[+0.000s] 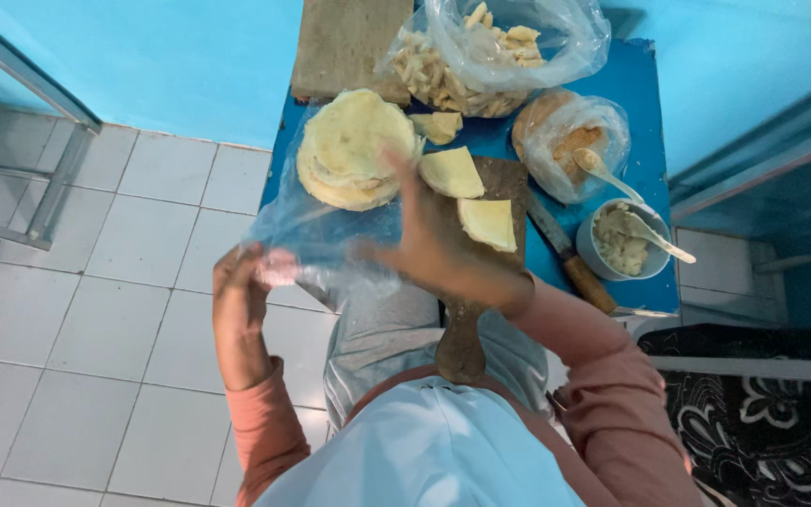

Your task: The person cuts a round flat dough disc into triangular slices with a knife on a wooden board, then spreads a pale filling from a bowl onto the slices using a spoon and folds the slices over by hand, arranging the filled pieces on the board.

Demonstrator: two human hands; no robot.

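Your left hand is pinching the clear bag edge. Your right hand is hovering open beside the flatbread stack, blurred.

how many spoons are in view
2. One spoon rests in the bag of crumbs; the other spoon lies in the bowl at the table's right edge. More could be hidden under the bags.

1 head camera looks steeply down, close over the blue table.
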